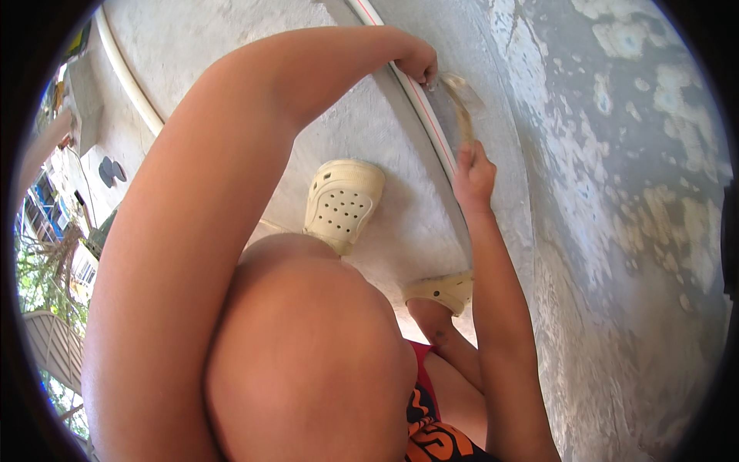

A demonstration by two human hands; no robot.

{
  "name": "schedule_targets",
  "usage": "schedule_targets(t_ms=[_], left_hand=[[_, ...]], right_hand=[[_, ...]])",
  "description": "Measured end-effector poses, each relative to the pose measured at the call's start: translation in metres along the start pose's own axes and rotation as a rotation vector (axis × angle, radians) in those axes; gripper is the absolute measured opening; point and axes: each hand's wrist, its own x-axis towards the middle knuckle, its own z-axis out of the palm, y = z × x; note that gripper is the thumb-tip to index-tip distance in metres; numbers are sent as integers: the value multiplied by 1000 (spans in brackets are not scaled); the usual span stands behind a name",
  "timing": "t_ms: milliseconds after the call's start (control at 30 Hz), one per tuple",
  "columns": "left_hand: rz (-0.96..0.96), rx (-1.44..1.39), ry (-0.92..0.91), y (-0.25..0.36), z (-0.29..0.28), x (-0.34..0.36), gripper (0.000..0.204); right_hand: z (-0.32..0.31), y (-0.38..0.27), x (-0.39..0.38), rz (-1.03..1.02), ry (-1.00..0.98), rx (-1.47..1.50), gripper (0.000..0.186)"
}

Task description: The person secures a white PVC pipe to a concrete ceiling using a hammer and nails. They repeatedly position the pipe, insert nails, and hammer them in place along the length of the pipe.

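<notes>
My right hand is closed round the pale handle of a hammer. The hammer's head is smeared by motion and lies close beside my left hand. The fingers of that left hand are pinched together at a white pipe with a red line; whatever small thing they hold is too hidden to make out. Along a concrete ledge the pipe runs, passing under my left hand and beside my right.
A patchy grey wall rises on the right. My feet wear cream clogs on the concrete floor. Another white pipe lies at the upper left, with dark slippers below it. A slatted chair stands at the left edge.
</notes>
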Motion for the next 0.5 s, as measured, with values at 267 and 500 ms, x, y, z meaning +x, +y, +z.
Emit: schedule_targets(t_ms=[267, 500], left_hand=[[49, 15, 21, -9, 12, 8, 21], [13, 38, 11, -6, 8, 2, 21]], right_hand=[[-8, -9, 19, 89, 7, -19, 68], [9, 29, 8, -11, -27, -197, 64]])
